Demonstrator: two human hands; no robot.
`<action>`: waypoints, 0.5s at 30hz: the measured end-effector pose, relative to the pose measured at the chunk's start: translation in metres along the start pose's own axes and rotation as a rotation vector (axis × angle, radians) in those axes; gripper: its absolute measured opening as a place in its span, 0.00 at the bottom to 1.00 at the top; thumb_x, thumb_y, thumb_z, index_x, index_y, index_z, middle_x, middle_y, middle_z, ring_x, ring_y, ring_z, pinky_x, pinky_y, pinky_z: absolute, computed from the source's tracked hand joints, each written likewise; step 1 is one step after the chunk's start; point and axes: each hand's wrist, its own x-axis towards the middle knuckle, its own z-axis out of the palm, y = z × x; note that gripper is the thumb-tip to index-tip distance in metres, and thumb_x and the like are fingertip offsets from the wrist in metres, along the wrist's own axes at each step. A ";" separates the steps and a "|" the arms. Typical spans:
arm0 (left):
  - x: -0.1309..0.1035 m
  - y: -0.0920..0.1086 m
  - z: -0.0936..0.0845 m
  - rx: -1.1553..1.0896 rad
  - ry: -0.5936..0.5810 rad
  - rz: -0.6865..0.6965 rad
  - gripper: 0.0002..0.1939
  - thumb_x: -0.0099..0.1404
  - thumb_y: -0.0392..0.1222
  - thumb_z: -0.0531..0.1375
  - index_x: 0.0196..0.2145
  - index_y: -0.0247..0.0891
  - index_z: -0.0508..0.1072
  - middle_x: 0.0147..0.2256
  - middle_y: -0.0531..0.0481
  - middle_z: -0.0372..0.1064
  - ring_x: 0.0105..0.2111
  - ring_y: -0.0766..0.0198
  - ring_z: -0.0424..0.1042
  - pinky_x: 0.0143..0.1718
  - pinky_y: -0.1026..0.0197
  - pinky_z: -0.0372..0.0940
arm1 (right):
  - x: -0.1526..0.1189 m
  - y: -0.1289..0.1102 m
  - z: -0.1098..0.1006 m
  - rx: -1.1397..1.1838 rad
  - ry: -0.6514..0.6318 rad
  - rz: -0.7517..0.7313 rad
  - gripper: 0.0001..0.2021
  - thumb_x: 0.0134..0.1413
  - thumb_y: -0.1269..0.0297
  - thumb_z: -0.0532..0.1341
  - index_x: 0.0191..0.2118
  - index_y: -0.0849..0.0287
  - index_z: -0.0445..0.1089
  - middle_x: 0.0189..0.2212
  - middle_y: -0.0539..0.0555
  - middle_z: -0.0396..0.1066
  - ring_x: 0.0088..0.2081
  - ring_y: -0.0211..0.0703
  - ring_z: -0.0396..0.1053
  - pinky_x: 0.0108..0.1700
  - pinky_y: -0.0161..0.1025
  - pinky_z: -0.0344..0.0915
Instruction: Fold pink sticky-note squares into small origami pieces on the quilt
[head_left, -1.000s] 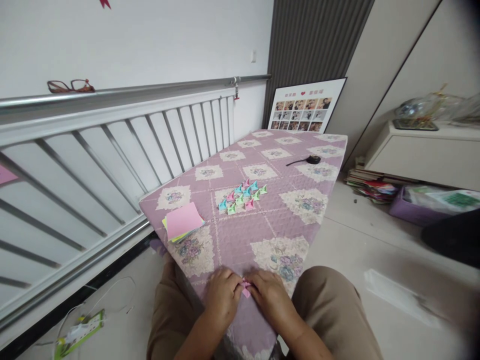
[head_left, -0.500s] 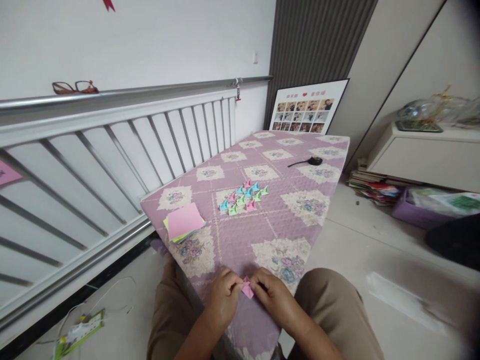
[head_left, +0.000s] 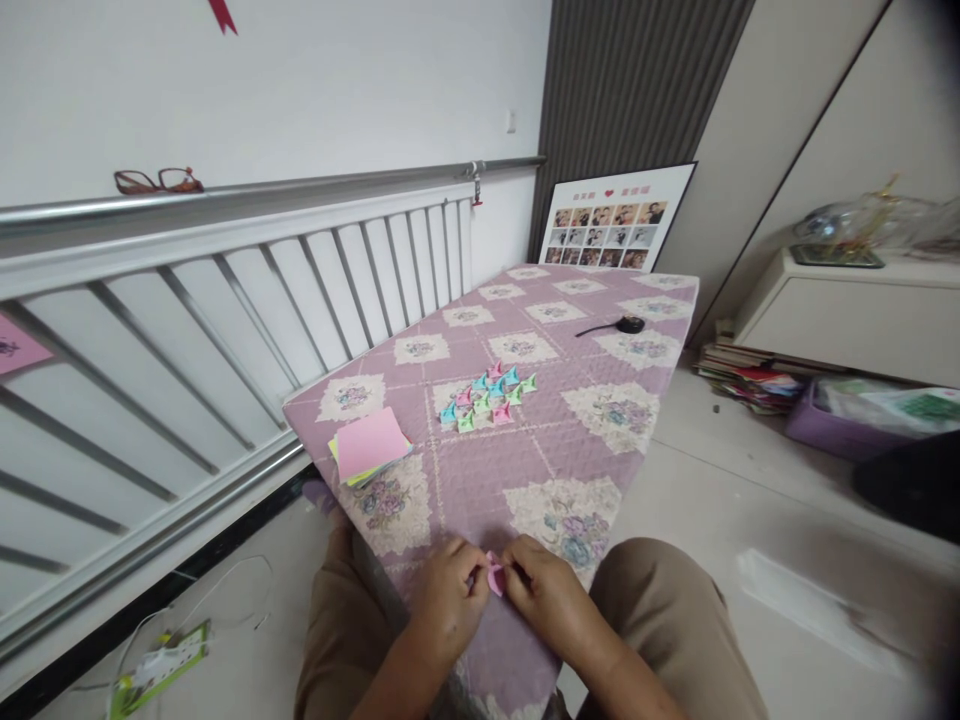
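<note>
A small folded pink paper (head_left: 495, 576) is held between my two hands above the near end of the cloth-covered table (head_left: 472, 500). My left hand (head_left: 451, 592) pinches its left side with thumb and fingers. On the right side, my right hand (head_left: 546, 590) grips it the same way; the fingertips partly hide the paper. Farther up the table stand several small folded paper pieces (head_left: 487, 397) in pink, blue and green, grouped in rows. To their left lies a stack of square paper sheets (head_left: 370, 444) with a pink one on top.
A black object with a strap (head_left: 630, 324) lies at the table's far right. A white railing (head_left: 292, 300) runs along the left side, with glasses (head_left: 159, 181) on the pipe above. My knees flank the table; a photo board (head_left: 619, 215) leans behind.
The pink paper looks narrower and more closed between my fingertips. Both hands remain in nearly the same place, with the left fingers shifted slightly around the paper.
</note>
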 end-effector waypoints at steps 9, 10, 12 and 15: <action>-0.002 -0.005 -0.002 -0.124 0.069 -0.117 0.11 0.57 0.27 0.52 0.29 0.39 0.71 0.29 0.53 0.70 0.31 0.65 0.68 0.35 0.64 0.58 | 0.000 0.010 -0.002 0.099 0.105 0.085 0.07 0.51 0.70 0.52 0.27 0.56 0.64 0.26 0.50 0.67 0.30 0.41 0.67 0.32 0.36 0.61; -0.003 -0.006 -0.002 -0.131 0.073 -0.127 0.11 0.57 0.27 0.52 0.30 0.39 0.71 0.29 0.53 0.70 0.31 0.65 0.68 0.35 0.64 0.58 | 0.000 0.012 -0.001 0.119 0.110 0.102 0.07 0.50 0.69 0.52 0.26 0.56 0.64 0.25 0.50 0.67 0.29 0.41 0.66 0.32 0.36 0.61; -0.004 -0.007 -0.001 -0.148 0.087 -0.135 0.11 0.56 0.27 0.52 0.30 0.39 0.71 0.29 0.53 0.70 0.32 0.64 0.68 0.36 0.63 0.59 | -0.001 0.015 -0.001 0.172 0.116 0.139 0.07 0.51 0.67 0.52 0.26 0.56 0.65 0.24 0.49 0.67 0.28 0.40 0.66 0.31 0.36 0.62; -0.005 -0.010 0.002 -0.224 0.123 -0.142 0.10 0.57 0.27 0.52 0.31 0.38 0.70 0.31 0.52 0.71 0.34 0.63 0.69 0.39 0.62 0.61 | -0.002 0.020 0.000 0.271 0.134 0.195 0.07 0.51 0.64 0.53 0.26 0.56 0.65 0.23 0.48 0.67 0.27 0.40 0.65 0.31 0.35 0.62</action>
